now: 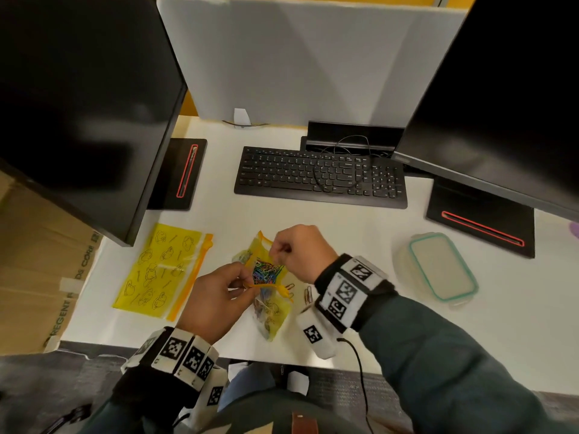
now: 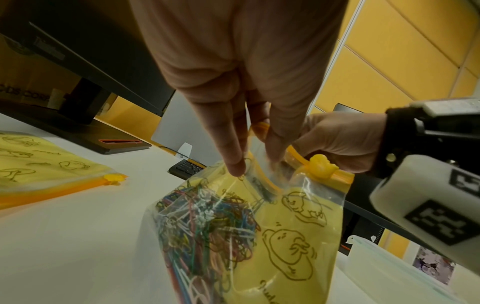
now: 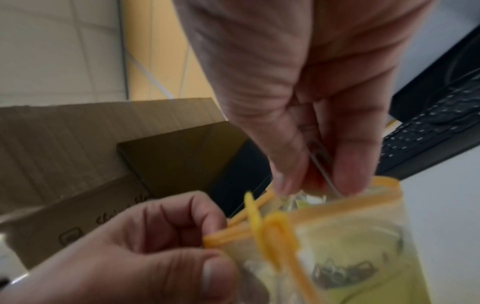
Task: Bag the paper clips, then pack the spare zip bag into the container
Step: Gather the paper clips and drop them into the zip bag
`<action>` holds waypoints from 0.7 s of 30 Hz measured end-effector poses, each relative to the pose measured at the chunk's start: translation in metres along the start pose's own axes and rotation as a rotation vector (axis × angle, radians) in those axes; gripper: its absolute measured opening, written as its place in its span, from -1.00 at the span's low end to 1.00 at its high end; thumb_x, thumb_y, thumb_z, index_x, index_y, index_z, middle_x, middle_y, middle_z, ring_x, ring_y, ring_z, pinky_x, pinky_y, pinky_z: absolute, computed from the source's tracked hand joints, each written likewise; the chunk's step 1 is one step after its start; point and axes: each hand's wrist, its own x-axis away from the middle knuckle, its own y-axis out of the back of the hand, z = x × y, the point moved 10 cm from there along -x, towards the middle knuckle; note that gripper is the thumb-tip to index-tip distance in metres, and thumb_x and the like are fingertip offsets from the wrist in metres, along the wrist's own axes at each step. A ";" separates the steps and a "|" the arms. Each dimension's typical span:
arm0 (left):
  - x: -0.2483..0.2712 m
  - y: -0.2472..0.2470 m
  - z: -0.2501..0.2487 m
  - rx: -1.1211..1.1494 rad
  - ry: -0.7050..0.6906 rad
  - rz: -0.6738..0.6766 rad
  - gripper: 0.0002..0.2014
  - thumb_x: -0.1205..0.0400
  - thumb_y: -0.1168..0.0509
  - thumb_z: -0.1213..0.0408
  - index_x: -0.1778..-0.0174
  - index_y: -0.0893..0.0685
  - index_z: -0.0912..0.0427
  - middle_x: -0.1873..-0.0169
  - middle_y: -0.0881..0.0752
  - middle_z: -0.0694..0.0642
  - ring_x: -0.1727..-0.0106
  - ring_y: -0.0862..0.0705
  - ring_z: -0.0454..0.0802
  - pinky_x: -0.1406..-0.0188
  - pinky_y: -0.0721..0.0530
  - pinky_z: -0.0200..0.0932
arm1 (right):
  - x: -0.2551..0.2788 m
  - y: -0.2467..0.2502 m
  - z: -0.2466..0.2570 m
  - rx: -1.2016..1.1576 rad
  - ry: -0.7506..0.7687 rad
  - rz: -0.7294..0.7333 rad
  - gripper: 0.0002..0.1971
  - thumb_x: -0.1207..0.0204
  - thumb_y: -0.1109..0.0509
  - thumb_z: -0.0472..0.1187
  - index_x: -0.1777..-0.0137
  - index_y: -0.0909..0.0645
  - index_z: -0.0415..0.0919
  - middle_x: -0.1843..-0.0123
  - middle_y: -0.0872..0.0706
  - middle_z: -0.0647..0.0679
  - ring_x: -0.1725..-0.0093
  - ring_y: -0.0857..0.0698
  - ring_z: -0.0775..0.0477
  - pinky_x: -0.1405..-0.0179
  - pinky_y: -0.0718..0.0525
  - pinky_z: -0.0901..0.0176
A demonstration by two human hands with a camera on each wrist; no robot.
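Note:
A yellow printed zip bag (image 1: 272, 311) is held upright over the table, with several coloured paper clips (image 1: 266, 272) inside it. My left hand (image 1: 242, 281) pinches the bag's orange zip edge (image 3: 231, 232) near its slider (image 2: 322, 166). My right hand (image 1: 279, 250) is at the bag's open mouth, thumb and finger pinching a thin paper clip (image 3: 320, 162). Loose paper clips (image 1: 308, 294) lie on the table just right of the bag. The spare zip bag (image 1: 159, 270) lies flat to the left. The container (image 1: 438, 267), with a teal-rimmed lid on it, sits to the right.
A black keyboard (image 1: 319, 177) lies behind the hands. Two dark monitors on black bases (image 1: 178, 173) stand at left and right. A cardboard box (image 1: 37, 261) stands off the table's left edge. A white divider (image 1: 297, 57) closes the back.

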 end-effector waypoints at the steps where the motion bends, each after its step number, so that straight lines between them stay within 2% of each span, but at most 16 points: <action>1: 0.000 0.000 -0.002 -0.008 -0.009 -0.001 -0.76 -0.40 -0.47 0.44 0.35 -0.59 0.01 0.29 -0.69 -0.02 0.15 -0.69 -0.11 0.25 -0.64 -0.52 | -0.002 -0.004 0.004 0.009 0.013 0.016 -0.87 -0.46 -0.41 -0.33 0.04 -0.75 -0.25 0.02 -0.82 -0.14 0.07 -0.67 0.01 -0.03 -0.59 0.23; 3: 0.001 0.000 -0.003 -0.001 -0.013 -0.003 -0.76 -0.40 -0.47 0.44 0.40 -0.59 0.03 0.30 -0.71 0.00 0.14 -0.69 -0.10 0.26 -0.64 -0.53 | -0.002 0.000 -0.003 -0.071 -0.012 -0.012 -0.79 -0.51 -0.39 -0.21 -0.10 -0.72 -0.20 -0.10 -0.80 -0.12 -0.06 -0.68 -0.02 -0.12 -0.54 0.24; 6: 0.001 0.001 0.002 0.038 0.010 -0.004 -0.77 -0.40 -0.47 0.45 0.36 -0.60 0.04 0.19 -0.74 -0.06 0.12 -0.70 -0.13 0.25 -0.63 -0.54 | 0.005 0.023 -0.047 -0.098 -0.131 -0.157 -0.79 -0.51 -0.38 -0.25 -0.13 -0.68 -0.19 -0.09 -0.77 -0.13 0.00 -0.65 0.00 -0.07 -0.51 0.26; 7: 0.002 0.002 0.004 0.036 0.012 -0.004 -0.77 -0.40 -0.47 0.45 0.33 -0.60 0.03 0.17 -0.73 -0.07 0.12 -0.70 -0.12 0.24 -0.64 -0.53 | 0.008 0.022 -0.069 -0.016 -0.194 -0.142 -0.77 -0.48 -0.41 -0.26 -0.14 -0.65 -0.19 -0.09 -0.75 -0.14 -0.03 -0.66 -0.04 -0.06 -0.52 0.24; 9: 0.003 0.003 0.006 0.033 0.016 -0.006 -0.79 -0.40 -0.47 0.44 0.34 -0.61 0.05 0.16 -0.73 -0.08 0.12 -0.71 -0.13 0.23 -0.65 -0.52 | 0.019 -0.001 -0.106 0.209 -0.326 0.020 -0.59 -0.38 -0.51 -0.16 -0.21 -0.56 -0.19 -0.17 -0.64 -0.16 -0.17 -0.62 -0.17 -0.12 -0.55 0.13; 10: 0.003 0.003 0.006 0.032 0.017 -0.007 -0.79 -0.40 -0.48 0.43 0.36 -0.61 0.06 0.15 -0.73 -0.07 0.12 -0.71 -0.14 0.23 -0.65 -0.52 | 0.026 -0.016 -0.119 0.297 -0.361 0.102 -0.48 -0.30 -0.57 -0.08 -0.23 -0.51 -0.20 -0.21 -0.56 -0.17 -0.22 -0.57 -0.20 -0.16 -0.57 0.06; 12: 0.004 0.003 0.005 0.034 0.013 -0.005 -0.79 -0.40 -0.48 0.43 0.38 -0.61 0.06 0.14 -0.74 -0.07 0.14 -0.71 -0.16 0.21 -0.67 -0.50 | 0.033 -0.040 -0.124 0.356 -0.351 0.143 -0.33 -0.20 -0.62 -0.02 -0.28 -0.46 -0.20 -0.24 -0.46 -0.15 -0.25 -0.48 -0.21 -0.15 -0.61 -0.02; 14: 0.003 0.003 0.003 0.036 0.007 -0.001 -0.78 -0.41 -0.47 0.43 0.38 -0.61 0.05 0.14 -0.73 -0.11 0.13 -0.71 -0.19 0.20 -0.66 -0.51 | 0.032 -0.053 -0.116 0.367 -0.278 0.082 -0.38 -0.27 -0.56 -0.07 -0.32 -0.46 -0.18 -0.23 -0.47 -0.14 -0.24 -0.47 -0.21 -0.08 -0.63 0.00; 17: 0.002 0.002 0.002 0.015 0.004 0.004 -0.82 -0.41 -0.47 0.44 0.35 -0.62 0.10 0.15 -0.72 -0.13 0.12 -0.70 -0.22 0.23 -0.63 -0.56 | 0.029 -0.063 -0.103 0.372 -0.189 0.030 -0.67 -0.48 -0.33 -0.27 -0.25 -0.58 -0.21 -0.17 -0.55 -0.18 -0.18 -0.54 -0.24 0.05 -0.59 0.07; 19: 0.002 0.001 0.002 0.008 0.001 0.009 -0.81 -0.41 -0.47 0.43 0.36 -0.61 0.09 0.15 -0.71 -0.15 0.12 -0.69 -0.21 0.23 -0.63 -0.56 | 0.029 -0.067 -0.099 0.389 -0.175 0.040 -0.73 -0.55 -0.20 -0.34 -0.18 -0.62 -0.27 -0.14 -0.60 -0.21 -0.15 -0.58 -0.25 0.08 -0.57 0.08; 21: 0.002 0.002 0.003 0.004 0.002 0.013 -0.80 -0.41 -0.47 0.42 0.36 -0.61 0.07 0.15 -0.70 -0.15 0.12 -0.70 -0.20 0.22 -0.64 -0.54 | 0.029 -0.068 -0.097 0.406 -0.183 0.042 -0.74 -0.59 -0.14 -0.34 -0.16 -0.62 -0.32 -0.13 -0.62 -0.24 -0.13 -0.62 -0.26 0.02 -0.60 0.05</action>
